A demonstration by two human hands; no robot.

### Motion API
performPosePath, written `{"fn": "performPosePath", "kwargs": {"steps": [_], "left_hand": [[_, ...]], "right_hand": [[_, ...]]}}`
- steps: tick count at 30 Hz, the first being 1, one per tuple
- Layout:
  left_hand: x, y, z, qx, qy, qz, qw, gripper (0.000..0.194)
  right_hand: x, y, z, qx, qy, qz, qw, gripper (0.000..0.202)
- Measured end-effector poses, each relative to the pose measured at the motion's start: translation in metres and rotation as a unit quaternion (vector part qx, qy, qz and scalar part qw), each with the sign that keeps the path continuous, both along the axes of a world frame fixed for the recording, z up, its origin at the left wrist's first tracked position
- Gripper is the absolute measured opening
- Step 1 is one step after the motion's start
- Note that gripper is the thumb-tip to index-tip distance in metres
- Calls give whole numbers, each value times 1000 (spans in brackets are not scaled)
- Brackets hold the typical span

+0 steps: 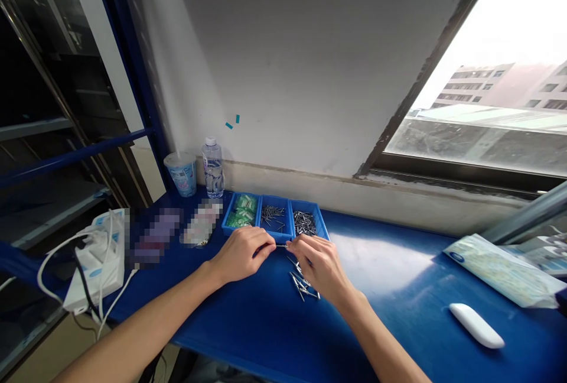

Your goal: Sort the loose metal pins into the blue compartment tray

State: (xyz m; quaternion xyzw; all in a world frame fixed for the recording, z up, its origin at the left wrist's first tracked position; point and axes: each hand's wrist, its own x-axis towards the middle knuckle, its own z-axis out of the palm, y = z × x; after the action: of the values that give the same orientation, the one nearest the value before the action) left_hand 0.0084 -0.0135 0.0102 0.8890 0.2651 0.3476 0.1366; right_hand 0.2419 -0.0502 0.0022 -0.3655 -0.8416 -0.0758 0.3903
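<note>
My left hand (243,253) and my right hand (316,262) meet just in front of three blue bins. A thin metal pin (280,245) spans the gap between their fingertips, pinched at both ends. Several loose metal pins (299,283) lie on the blue table beside and partly under my right hand. The left bin (227,227) holds green and clear pieces. Thin dark pins (272,213) lie in the middle bin, and a dense pile of metal pins (305,223) is in the right bin.
A patterned cup (182,175) and a water bottle (213,170) stand by the wall. White power strips with cables (100,259) sit at the left. On the right of the blue table (239,324) are a white oblong case (476,326) and a tissue packet (505,268).
</note>
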Motion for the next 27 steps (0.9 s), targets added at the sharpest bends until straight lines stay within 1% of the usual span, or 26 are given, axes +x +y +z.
{"fn": "performPosePath", "kwargs": {"steps": [3, 7, 9, 12, 15, 18, 20, 21, 22, 24, 26, 27], "left_hand": [[2, 0, -5, 6, 7, 8, 1000, 22], [7, -4, -10, 88, 51, -9, 995, 25], [9, -7, -11, 122, 57, -3, 991, 27], [11, -10, -8, 130, 46, 9, 990, 32], [10, -10, -4, 108, 19, 7, 994, 32], [7, -8, 0, 90, -23, 14, 996, 28], [5, -6, -1, 77, -44, 23, 996, 27], [5, -6, -3, 68, -48, 25, 996, 26], [6, -6, -5, 58, -46, 24, 997, 26], [11, -6, -11, 38, -19, 10, 999, 23], [18, -7, -19, 23, 25, -11, 999, 20], [22, -8, -22, 19, 46, -17, 999, 19]], "right_hand": [[-4, -1, -5, -10, 1, -14, 1000, 32], [-15, -5, -9, -78, 18, -20, 997, 33], [-20, -8, -10, -111, 42, -22, 993, 37], [-24, -9, -8, -126, 58, -37, 990, 44], [-18, -7, -2, -83, 47, -28, 995, 45], [-7, -7, 6, -17, 47, -8, 999, 33], [3, -7, 12, 31, 61, -5, 998, 26], [8, -7, 14, 66, 79, -19, 995, 26], [12, -7, 16, 104, 105, -50, 988, 26], [19, -5, 19, 147, 138, -139, 969, 26], [23, -1, 20, 128, 123, -219, 959, 29], [24, 1, 20, 107, 101, -242, 959, 33]]}}
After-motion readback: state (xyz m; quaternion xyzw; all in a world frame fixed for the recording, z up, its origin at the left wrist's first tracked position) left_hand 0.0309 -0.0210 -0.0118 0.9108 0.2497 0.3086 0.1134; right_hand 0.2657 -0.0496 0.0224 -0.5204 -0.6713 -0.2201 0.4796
